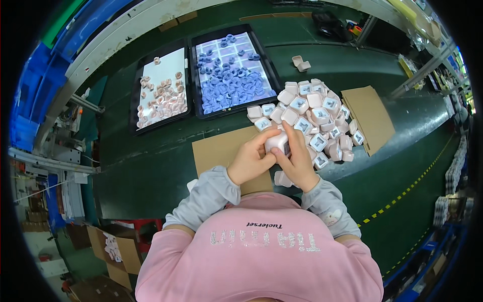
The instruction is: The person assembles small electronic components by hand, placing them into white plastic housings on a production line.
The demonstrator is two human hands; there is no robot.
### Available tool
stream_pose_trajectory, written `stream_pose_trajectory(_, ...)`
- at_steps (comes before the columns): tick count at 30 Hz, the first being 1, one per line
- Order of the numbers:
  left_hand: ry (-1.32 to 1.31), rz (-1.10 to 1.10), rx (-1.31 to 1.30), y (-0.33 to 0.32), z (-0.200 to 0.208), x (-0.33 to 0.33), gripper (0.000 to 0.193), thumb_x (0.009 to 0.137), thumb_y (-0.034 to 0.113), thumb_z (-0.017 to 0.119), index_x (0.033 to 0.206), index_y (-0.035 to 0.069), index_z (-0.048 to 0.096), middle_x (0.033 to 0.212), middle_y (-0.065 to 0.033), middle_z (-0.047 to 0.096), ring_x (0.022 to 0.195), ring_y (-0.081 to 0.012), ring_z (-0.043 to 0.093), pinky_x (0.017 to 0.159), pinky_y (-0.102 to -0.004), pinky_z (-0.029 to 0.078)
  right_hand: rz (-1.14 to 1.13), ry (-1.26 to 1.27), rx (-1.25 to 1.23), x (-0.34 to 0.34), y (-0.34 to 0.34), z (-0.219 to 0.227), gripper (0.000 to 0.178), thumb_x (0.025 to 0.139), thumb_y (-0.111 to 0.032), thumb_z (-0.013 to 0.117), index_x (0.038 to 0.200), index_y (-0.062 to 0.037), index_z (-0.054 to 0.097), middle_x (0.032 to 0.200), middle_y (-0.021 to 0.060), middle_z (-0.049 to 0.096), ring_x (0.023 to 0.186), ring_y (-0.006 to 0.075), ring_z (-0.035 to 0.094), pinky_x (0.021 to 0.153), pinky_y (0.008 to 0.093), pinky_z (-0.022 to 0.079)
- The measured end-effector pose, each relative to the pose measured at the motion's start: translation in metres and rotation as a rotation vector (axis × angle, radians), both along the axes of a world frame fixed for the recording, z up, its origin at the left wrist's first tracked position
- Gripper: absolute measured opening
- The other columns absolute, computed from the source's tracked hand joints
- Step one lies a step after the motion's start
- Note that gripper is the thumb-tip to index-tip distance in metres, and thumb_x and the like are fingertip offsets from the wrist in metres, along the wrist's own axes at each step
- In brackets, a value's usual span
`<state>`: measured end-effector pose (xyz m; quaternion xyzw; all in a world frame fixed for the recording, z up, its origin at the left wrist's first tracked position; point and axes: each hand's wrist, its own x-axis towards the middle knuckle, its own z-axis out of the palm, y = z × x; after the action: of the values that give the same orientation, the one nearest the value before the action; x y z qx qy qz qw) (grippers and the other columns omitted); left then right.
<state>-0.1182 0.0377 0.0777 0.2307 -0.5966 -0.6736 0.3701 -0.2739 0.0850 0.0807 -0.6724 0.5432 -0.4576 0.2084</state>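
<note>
Between my two hands is a small pale pink case (pixel 276 144) with rounded corners and a dark patch on its right side. My left hand (pixel 250 160) closes on its left side, with fingers and thumb bent around it. From the right, my right hand (pixel 298 165) grips it too, the index finger along the top and the thumb across the front. Just beyond and right of my hands lies a heap of similar pale cases (pixel 318 115), many with a bluish-grey marking on one face. Another case (pixel 283 178) rests below my right hand, partly covered by it.
A black tray of blue ring-like parts (pixel 234 83) stands beyond my hands; left of it, another tray holds pale pink parts (pixel 168 98). Flat cardboard (pixel 214 151) lies under my left hand, and more cardboard (pixel 370 118) right of the heap. An open case (pixel 301 63) sits farther back.
</note>
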Motion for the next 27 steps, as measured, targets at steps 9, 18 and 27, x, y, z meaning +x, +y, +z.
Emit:
stream_pose_trajectory(9,0.020,-0.042,0.078,-0.013,0.006,0.014,0.054,0.078,-0.011,0.045,0.131,-0.001,0.041,0.127,-0.0126,0.049,0.111,-0.0173,0.053,0.092,-0.0297,0.045,0.055,-0.549,0.087,-0.007,0.000,-0.017,0.054,0.093,-0.035,0.046,0.137,-0.0053,0.035,0.099,0.0100,0.056,0.072,0.0180,0.056,0.057,0.0296,0.044)
stream_pose_trajectory(18,-0.507,0.260,-0.948,-0.011,0.046,0.002,0.029,0.072,0.013,0.067,0.100,0.010,0.063,0.121,-0.0129,0.048,0.118,-0.0344,0.041,0.097,-0.0448,0.029,0.095,-1.427,0.534,0.004,-0.004,0.010,0.050,0.096,-0.043,0.033,0.135,-0.0121,0.038,0.096,0.0042,0.058,0.068,0.0130,0.054,0.056,0.0262,0.041)
stream_pose_trajectory(27,-0.447,0.033,-0.829,-0.024,0.023,0.003,0.033,0.066,0.029,0.079,0.082,0.009,0.058,0.103,-0.0086,0.042,0.107,-0.0315,0.040,0.091,-0.0422,0.030,0.126,-1.009,0.479,0.000,-0.004,0.002,0.036,0.089,-0.020,0.059,0.121,-0.0078,0.049,0.084,0.0024,0.057,0.064,0.0074,0.051,0.048,0.0208,0.038)
